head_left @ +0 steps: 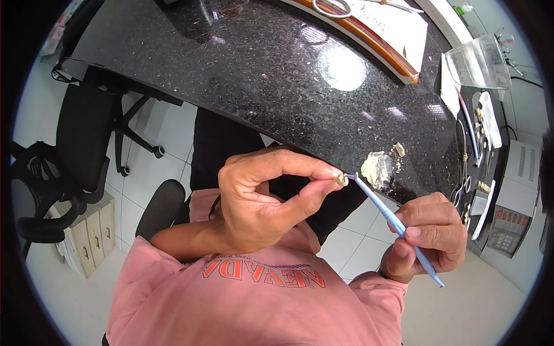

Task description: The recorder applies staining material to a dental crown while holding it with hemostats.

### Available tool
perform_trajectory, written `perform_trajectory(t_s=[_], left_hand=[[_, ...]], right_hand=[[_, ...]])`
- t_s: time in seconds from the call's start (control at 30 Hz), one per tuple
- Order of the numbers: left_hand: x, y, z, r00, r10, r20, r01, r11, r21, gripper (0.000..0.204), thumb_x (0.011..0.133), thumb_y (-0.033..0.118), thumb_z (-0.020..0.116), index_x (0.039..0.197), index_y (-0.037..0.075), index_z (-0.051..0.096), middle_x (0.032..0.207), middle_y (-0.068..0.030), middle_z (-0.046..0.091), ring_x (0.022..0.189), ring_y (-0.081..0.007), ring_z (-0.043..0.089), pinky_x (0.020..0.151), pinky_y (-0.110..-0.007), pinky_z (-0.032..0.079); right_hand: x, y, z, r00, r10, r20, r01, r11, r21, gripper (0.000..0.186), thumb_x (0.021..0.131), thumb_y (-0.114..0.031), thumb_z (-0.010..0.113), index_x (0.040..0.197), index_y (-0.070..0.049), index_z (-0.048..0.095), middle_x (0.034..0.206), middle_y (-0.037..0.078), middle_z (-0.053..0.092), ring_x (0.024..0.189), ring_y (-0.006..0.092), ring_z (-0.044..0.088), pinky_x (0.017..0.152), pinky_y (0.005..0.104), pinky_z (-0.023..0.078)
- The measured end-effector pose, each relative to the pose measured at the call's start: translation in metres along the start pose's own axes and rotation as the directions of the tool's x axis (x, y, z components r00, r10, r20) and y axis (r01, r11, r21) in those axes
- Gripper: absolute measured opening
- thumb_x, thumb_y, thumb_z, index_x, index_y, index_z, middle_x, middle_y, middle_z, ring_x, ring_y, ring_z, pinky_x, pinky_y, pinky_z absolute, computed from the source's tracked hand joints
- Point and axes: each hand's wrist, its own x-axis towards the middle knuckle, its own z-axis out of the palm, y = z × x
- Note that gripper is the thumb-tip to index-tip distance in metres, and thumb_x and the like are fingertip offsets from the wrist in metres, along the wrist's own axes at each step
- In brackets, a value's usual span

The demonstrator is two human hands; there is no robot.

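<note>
Between the thumb and forefinger of my left hand (254, 202) is a small beige tooth crown (341, 180), hollow on the side that shows. My right hand (430, 236) grips a slim light-blue dental instrument (378, 203) like a pen, its rear end sticking out below the fingers. The instrument's thin tip points left at the crown's rim; whether it touches I cannot tell. Just beyond the tip, a smear of cream-coloured paste (376, 169) lies on the counter's near edge, with a small crumbly lump (399, 149) beside it.
The dark speckled stone counter (242, 75) stretches across the far side. An orange-brown edged tray (369, 40) with white paper stands at the back. To the right are a clear plastic container (479, 63), strips of small beige teeth (483, 187) and a grey device (511, 202). Black office chairs (86, 127) stand left.
</note>
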Motion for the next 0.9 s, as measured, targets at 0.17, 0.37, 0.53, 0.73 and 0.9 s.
perform_trajectory(t_s=[0.17,0.37,0.53,0.73,0.9], left_hand=[[0.0,0.0,-0.001,1.0,0.012,0.011,-0.012,1.0,0.003,0.013,0.072,-0.009,0.065,0.083,-0.003,0.066,0.079,-0.0134,0.068,0.074,-0.0169,0.067,0.067,-0.024,0.054],[-0.001,0.0,-0.001,1.0,-0.012,0.006,0.012,1.0,0.005,0.013,0.072,-0.009,0.065,0.084,-0.003,0.066,0.08,-0.0136,0.068,0.075,-0.0171,0.067,0.068,-0.024,0.054],[-0.001,0.0,-0.001,1.0,-0.026,0.011,0.025,1.0,0.017,0.013,0.072,-0.009,0.066,0.084,-0.004,0.066,0.08,-0.0134,0.068,0.075,-0.0171,0.067,0.068,-0.024,0.054],[-0.001,-0.002,-0.001,1.0,0.008,0.012,-0.008,1.0,0.009,0.012,0.072,-0.01,0.066,0.083,-0.005,0.063,0.08,-0.0141,0.067,0.075,-0.0176,0.067,0.069,-0.025,0.054],[-0.001,-0.002,-0.001,1.0,0.01,0.017,-0.01,1.0,0.004,0.013,0.071,-0.01,0.066,0.083,-0.005,0.063,0.08,-0.0144,0.067,0.075,-0.0176,0.067,0.069,-0.025,0.054]], right_hand=[[-0.002,-0.001,-0.001,1.0,0.013,-0.017,-0.012,1.0,0.013,0.019,0.063,0.004,0.071,0.076,0.003,0.058,0.064,0.012,0.059,0.051,0.018,0.058,0.044,0.0239,0.05],[-0.003,-0.004,-0.007,0.999,0.035,0.032,-0.035,0.999,0.001,0.02,0.062,0.003,0.073,0.076,0.002,0.059,0.065,0.012,0.059,0.052,0.0181,0.059,0.044,0.0238,0.049],[-0.002,-0.003,-0.005,0.999,0.017,0.035,-0.017,1.0,0.008,0.021,0.064,0.0,0.074,0.077,0.001,0.058,0.066,0.011,0.059,0.053,0.0176,0.059,0.044,0.0234,0.049],[-0.002,-0.01,-0.011,0.996,0.037,-0.079,-0.048,0.988,-0.146,0.017,0.066,-0.001,0.071,0.075,0.0,0.057,0.065,0.009,0.056,0.049,0.0161,0.057,0.044,0.0227,0.048],[-0.004,-0.01,-0.01,0.997,0.061,-0.05,-0.072,0.966,-0.249,0.016,0.064,0.0,0.069,0.073,-0.001,0.056,0.06,0.008,0.056,0.048,0.0154,0.057,0.041,0.0229,0.046]])
